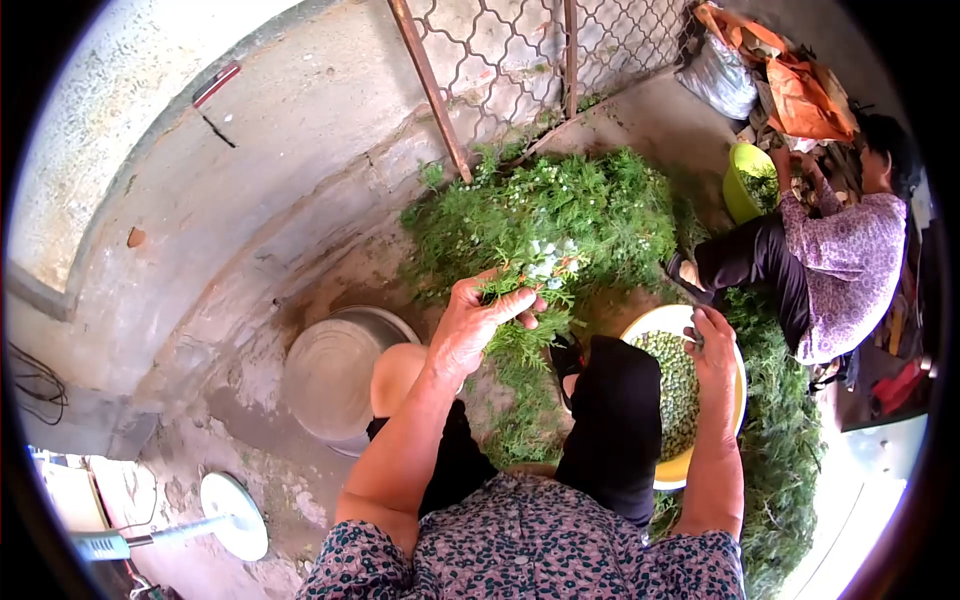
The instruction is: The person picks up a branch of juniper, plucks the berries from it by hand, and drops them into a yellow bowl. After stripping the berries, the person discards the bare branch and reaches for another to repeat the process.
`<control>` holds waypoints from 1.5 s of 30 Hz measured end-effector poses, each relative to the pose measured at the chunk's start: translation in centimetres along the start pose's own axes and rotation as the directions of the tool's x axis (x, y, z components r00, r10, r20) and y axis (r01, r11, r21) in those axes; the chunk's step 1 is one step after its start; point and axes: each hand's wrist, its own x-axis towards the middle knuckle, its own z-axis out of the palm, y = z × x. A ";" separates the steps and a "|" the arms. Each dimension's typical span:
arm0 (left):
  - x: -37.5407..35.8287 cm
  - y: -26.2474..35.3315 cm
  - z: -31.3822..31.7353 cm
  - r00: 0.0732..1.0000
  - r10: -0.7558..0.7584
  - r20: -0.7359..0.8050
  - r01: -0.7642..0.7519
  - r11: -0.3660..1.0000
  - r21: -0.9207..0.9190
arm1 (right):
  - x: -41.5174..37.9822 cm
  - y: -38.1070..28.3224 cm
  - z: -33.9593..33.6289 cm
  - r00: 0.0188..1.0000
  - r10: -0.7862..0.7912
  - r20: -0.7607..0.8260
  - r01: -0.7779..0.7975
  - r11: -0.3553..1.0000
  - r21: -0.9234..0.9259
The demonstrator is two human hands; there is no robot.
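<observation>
Nearest the camera, the person's patterned blouse [540, 555] fills the bottom of the view, with both bare forearms reaching forward over dark trousers [610, 430].

The left hand [480, 325] is closed around a bunch of green stems [530, 290], the fingers curled over the top of them; small pale flowers show at the tips just beyond the knuckles. The bunch hangs down past the palm and trails over the knee.

The right hand [712, 345] rests at the far rim of a yellow bowl [675, 465], which sits just beside the right knee. Its fingers are bent together, but whether they pinch anything cannot be told. The bowl is filled with small green buds [672, 385].

To the left of the knees stands a round metal basin [335, 370] on the concrete floor [230, 440], and a white disc on a pole [232, 512] lies nearer the lower left corner.

Beyond the hands, a large heap of the same feathery greenery [560, 205] lies against a metal lattice gate [520, 60]. More cut stems [785, 450] spread along the right side.

Farther off on the right, another person in a purple patterned top [850, 265] sits on the ground beside a lime-green bowl [750, 175].
</observation>
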 end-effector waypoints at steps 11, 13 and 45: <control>-8.3 1.4 3.2 1.000 -0.028 -0.004 0.025 0.962 -0.271 | 0.8 7.3 -16.5 0.954 -0.268 -0.138 0.123 0.765 -0.632; -8.9 1.0 3.2 1.000 -0.006 -0.028 -0.003 0.953 -0.302 | 0.4 7.9 -18.1 0.940 -0.296 -0.167 0.115 0.740 -0.662; -10.7 -1.8 4.5 0.939 -0.152 -0.308 0.075 0.966 -0.248 | -19.8 3.6 9.8 0.828 -0.219 0.516 -0.003 0.919 0.394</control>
